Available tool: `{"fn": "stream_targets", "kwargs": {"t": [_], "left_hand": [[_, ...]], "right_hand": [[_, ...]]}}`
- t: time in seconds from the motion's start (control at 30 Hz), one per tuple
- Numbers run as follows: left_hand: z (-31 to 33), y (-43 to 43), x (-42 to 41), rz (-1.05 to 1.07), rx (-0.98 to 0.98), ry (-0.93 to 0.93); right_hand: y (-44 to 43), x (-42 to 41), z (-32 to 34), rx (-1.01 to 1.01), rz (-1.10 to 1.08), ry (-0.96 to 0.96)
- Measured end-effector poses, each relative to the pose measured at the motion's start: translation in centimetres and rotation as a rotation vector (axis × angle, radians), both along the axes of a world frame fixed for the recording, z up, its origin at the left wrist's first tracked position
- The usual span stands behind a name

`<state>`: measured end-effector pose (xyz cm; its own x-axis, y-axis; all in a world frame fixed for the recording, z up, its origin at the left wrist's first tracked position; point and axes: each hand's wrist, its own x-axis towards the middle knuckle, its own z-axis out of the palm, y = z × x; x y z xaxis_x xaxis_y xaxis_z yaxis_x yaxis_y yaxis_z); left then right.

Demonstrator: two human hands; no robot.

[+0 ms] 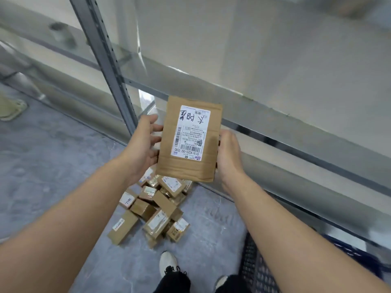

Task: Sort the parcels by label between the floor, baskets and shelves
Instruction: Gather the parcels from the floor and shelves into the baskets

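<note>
A flat brown cardboard parcel (188,168) is held up in front of me, its white shipping label with black handwriting turned upside down. My left hand (140,146) grips its left edge and my right hand (228,153) grips its right edge. Below it on the grey floor lies a pile of several small cardboard parcels (154,212), most with white labels. A dark blue mesh basket (262,269) stands at the lower right, partly hidden by my right forearm.
A grey metal shelf unit fills the upper half, with an upright post (110,60) left of the parcel and horizontal shelf rails (296,132) behind it. My feet in white shoes (168,263) stand on the floor just before the pile.
</note>
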<state>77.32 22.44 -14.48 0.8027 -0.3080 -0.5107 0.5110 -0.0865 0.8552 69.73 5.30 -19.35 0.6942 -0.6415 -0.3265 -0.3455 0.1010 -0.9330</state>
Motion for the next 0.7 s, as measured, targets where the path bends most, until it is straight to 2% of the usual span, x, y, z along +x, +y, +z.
{"fn": "stream_targets", "kwargs": {"t": [0.23, 0.43, 0.7], "left_hand": [[12.2, -1.6, -4.8, -0.005, -0.063, -0.157], [23.0, -3.5, -11.0, -0.091, -0.124, -0.385], [34.4, -6.1, -16.0, -0.227, -0.241, -0.61]], "right_hand": [[-2.4, -4.4, 12.5, -0.048, -0.035, -0.17], [-3.7, -10.2, 24.1, -0.151, -0.037, -0.317], [-4.9, -16.1, 35.7, -0.327, -0.218, -0.508]]}}
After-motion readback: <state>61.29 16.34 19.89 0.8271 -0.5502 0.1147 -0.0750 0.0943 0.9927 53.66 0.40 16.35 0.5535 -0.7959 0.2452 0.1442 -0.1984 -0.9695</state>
